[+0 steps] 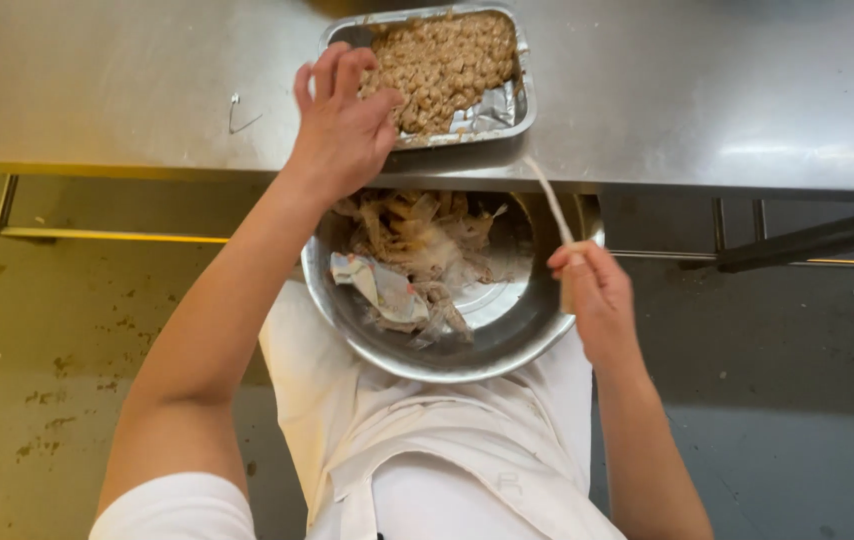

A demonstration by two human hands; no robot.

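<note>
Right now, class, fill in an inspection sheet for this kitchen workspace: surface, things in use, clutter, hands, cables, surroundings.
Surface: steel counter, bare and shiny around the tray.
Things in use: foil tray of small brown pieces on the counter; steel bowl of peelings and scraps held below the counter edge, against the white apron.
Clutter: small bent wire piece on the counter.
Hands: left hand reaches into the tray; right hand holds a thin pale stick.
Cables: nothing seen.
Surroundings: stained floor; counter frame rails beneath.
</note>
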